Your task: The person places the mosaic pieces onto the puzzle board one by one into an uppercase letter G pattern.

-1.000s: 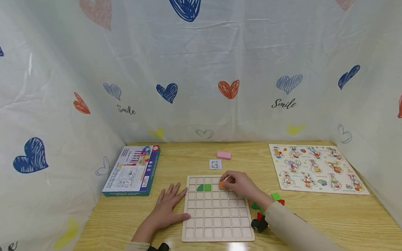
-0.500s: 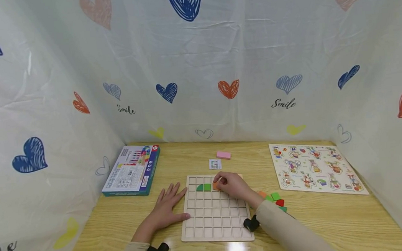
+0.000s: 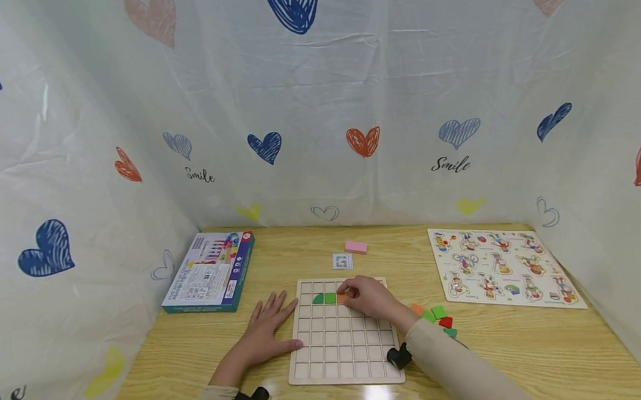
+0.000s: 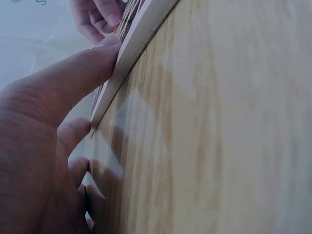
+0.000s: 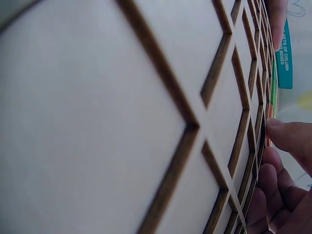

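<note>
I've got the grid board (image 3: 346, 352) on the table (image 3: 301, 247), box (image 3: 209, 272) left of it, picture board (image 3: 485, 266) right, card (image 3: 342, 261) and block (image 3: 356, 247) behind, loose tiles (image 3: 439, 312) just off its right edge.

"Smile" on curtain (image 3: 314, 90), "BOXES" on box (image 5: 286, 73)

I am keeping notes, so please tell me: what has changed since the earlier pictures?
The right hand has moved left across the board, bringing the orange piece it pinches next to the green square; it has not let go. The left hand, at the board's left edge, and the green square stayed.
</note>
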The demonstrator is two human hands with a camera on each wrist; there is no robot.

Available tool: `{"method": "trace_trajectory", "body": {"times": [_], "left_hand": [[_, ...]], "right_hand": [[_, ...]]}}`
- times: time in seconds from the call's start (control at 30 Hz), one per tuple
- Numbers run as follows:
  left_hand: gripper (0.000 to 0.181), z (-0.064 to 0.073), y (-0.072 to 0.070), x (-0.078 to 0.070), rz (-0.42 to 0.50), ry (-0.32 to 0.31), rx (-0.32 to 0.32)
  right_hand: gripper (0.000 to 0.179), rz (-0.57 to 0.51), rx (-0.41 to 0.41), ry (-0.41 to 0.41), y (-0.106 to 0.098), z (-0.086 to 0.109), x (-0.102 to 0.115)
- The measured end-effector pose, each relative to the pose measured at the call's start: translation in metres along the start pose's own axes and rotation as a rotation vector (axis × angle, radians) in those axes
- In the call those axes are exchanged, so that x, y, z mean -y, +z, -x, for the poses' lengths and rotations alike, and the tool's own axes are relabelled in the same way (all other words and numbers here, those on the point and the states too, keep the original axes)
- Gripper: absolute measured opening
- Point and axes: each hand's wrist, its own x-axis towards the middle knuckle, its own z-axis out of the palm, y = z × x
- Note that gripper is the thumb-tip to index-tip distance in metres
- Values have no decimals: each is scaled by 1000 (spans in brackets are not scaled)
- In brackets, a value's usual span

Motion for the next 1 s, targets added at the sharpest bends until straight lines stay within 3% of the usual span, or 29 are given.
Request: {"method": "trace_trajectory", "body": {"times": [0.5, 1.0], "left_hand": [[92, -1, 2, 1, 1, -1, -2], [93, -1, 4, 4, -3, 12, -12]], "right_hand": [[23, -88, -7, -8, -17, 16, -7], [24, -76, -75, 77, -61, 69, -51]]}}
